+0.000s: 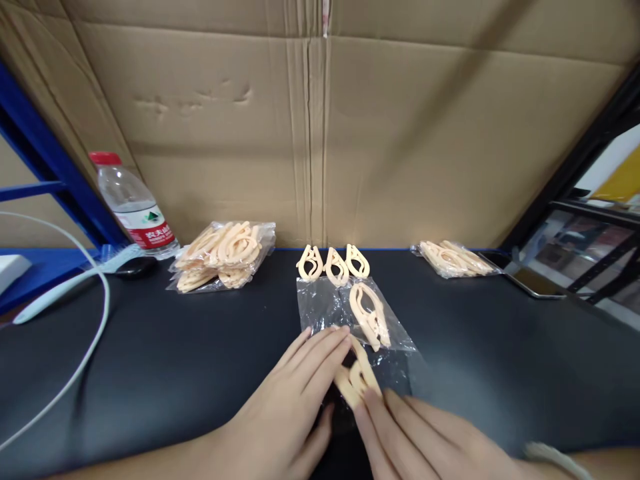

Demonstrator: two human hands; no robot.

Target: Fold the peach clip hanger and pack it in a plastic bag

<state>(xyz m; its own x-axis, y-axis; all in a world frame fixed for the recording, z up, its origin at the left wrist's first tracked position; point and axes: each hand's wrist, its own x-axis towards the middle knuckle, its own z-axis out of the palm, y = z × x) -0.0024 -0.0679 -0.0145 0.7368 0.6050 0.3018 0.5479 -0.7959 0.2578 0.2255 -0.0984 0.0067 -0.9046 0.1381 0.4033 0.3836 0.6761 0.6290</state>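
Two hands met at one small clip

The left hand [295, 393] lay flat, fingers together, touching the peach clip [356, 380]. The clip pointed away across the table [150, 360], at the clear bag [350, 313]. The right hand [425, 433] pinched its near end.

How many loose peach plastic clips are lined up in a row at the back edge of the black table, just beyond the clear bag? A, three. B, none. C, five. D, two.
A: three loose clips stand side by side just beyond the clear bag.
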